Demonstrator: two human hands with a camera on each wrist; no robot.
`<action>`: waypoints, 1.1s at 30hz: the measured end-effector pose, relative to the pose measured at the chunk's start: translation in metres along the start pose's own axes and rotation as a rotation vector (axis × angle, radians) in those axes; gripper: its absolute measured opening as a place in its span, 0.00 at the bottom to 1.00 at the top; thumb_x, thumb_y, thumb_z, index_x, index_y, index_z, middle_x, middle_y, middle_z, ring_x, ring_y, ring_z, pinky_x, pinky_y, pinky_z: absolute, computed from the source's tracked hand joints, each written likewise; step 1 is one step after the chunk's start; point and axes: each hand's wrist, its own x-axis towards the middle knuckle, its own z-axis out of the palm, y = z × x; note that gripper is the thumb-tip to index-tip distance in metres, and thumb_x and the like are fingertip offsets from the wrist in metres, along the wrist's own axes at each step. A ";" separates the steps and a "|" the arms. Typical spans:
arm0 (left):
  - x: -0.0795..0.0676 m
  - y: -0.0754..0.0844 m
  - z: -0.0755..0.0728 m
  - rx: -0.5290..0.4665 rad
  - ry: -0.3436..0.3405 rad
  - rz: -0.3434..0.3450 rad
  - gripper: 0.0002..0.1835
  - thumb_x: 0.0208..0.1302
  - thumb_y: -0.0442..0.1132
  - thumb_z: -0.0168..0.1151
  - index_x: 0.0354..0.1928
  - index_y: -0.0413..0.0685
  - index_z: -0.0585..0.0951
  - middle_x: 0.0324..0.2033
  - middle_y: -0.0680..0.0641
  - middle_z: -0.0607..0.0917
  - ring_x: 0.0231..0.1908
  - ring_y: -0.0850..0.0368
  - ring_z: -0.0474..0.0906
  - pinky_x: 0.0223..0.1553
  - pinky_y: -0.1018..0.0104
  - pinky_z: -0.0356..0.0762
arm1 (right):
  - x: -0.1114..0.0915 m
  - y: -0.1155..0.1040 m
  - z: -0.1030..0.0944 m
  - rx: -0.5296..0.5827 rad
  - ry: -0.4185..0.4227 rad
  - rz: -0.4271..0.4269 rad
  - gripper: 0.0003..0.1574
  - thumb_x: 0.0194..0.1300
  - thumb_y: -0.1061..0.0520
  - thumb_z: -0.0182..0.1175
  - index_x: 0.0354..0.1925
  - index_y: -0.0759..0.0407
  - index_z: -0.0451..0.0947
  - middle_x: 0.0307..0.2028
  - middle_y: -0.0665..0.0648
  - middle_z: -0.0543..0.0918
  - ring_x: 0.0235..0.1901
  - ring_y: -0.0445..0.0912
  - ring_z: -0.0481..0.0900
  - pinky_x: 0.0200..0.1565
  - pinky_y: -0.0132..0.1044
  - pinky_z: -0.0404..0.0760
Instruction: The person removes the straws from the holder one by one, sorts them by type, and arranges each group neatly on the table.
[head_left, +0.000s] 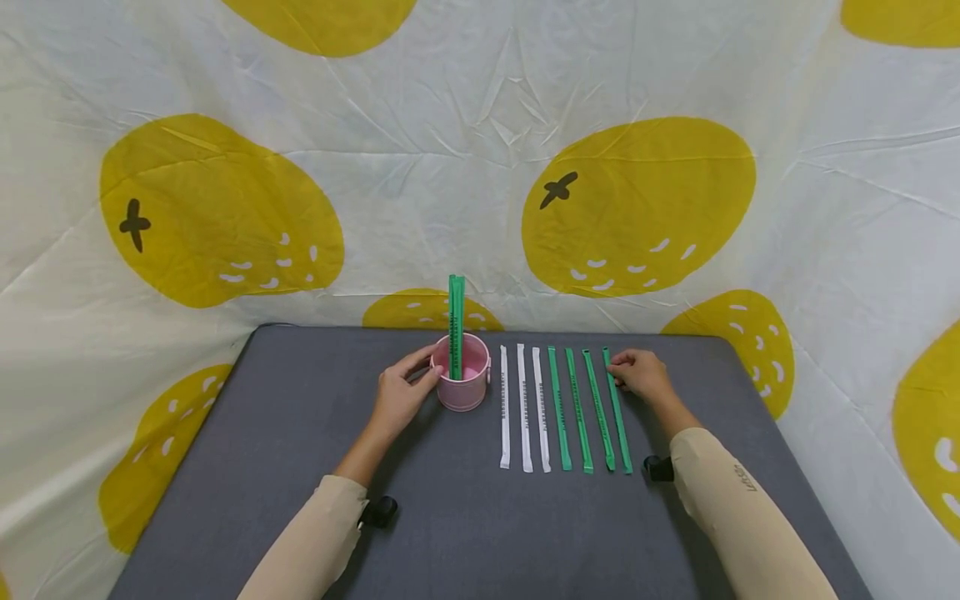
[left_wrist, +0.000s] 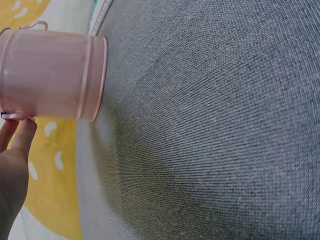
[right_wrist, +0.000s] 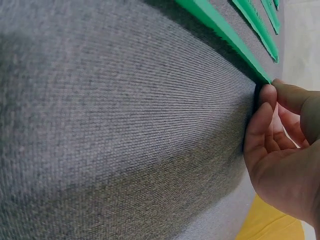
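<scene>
Green stick [head_left: 618,417] — in right grip [head_left: 643,375]

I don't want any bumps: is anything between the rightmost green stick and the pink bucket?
Yes: between that stick and the bucket, three more green sticks and three white sticks lie flat on the table. Nothing taller shows there.

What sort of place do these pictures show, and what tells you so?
Probably a small indoor recording corner: a printed sheet hangs behind a grey table, strips lie there in a neat row, and the black wrist devices look like cameras.
</scene>
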 end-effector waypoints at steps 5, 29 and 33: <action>0.000 -0.001 -0.001 0.003 0.005 0.014 0.24 0.65 0.38 0.73 0.63 0.46 0.83 0.59 0.38 0.85 0.61 0.37 0.81 0.58 0.43 0.81 | 0.000 -0.003 -0.001 -0.042 0.002 -0.016 0.17 0.74 0.56 0.63 0.52 0.68 0.82 0.32 0.61 0.88 0.31 0.48 0.84 0.30 0.34 0.81; -0.003 0.021 0.001 -0.002 -0.010 -0.029 0.24 0.67 0.30 0.69 0.65 0.33 0.79 0.62 0.30 0.81 0.63 0.28 0.76 0.61 0.35 0.76 | -0.001 -0.017 -0.004 -0.081 0.083 -0.060 0.19 0.75 0.50 0.62 0.53 0.63 0.82 0.44 0.65 0.86 0.36 0.52 0.82 0.36 0.40 0.81; -0.006 0.029 0.001 0.015 -0.010 -0.013 0.24 0.68 0.29 0.67 0.65 0.32 0.78 0.62 0.29 0.81 0.63 0.28 0.77 0.61 0.36 0.77 | -0.004 -0.037 0.000 -0.051 0.085 -0.126 0.19 0.76 0.50 0.61 0.54 0.62 0.83 0.49 0.66 0.85 0.44 0.57 0.82 0.42 0.46 0.83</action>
